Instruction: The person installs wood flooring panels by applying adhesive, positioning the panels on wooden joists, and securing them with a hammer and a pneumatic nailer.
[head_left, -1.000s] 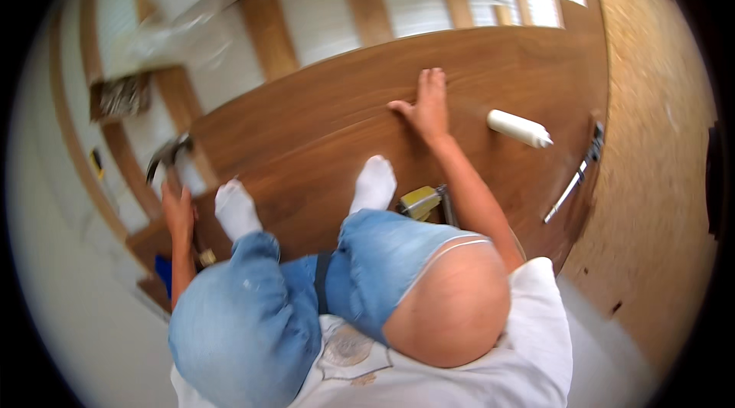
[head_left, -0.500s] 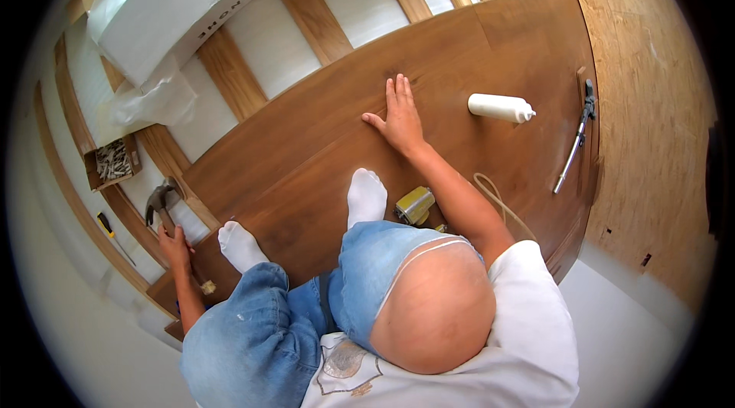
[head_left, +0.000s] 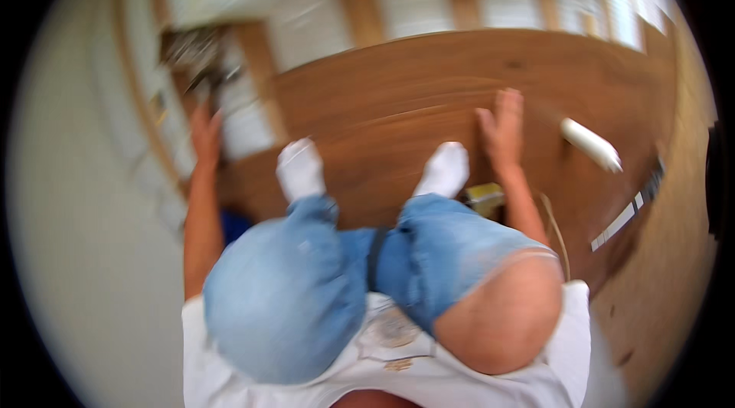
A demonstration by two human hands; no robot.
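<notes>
Brown wood floorboards (head_left: 367, 155) lie under my white-socked feet. My right hand (head_left: 503, 128) rests palm down on them, fingers stretched and thumb apart, holding nothing. Off to the left, my left hand (head_left: 205, 136) is closed around the handle of a claw hammer (head_left: 217, 79). The hammer's dark head points away from me, close to an open box of small metal pieces (head_left: 195, 47); motion blur hides their detail. A white squeeze bottle (head_left: 591, 144) lies on its side to the right of my right hand.
Wooden battens (head_left: 358, 2) with white sheeting between them run beyond the boards. By my right forearm sits a yellow tool (head_left: 485, 195) with a pale hose (head_left: 555, 232). A long metal tool (head_left: 620, 223) lies near the right edge, beside plywood (head_left: 666, 278).
My view has swung left, so the scene sits farther right. My left hand and the hammer have moved forward, nearer the box. My right hand stays flat on the boards.
</notes>
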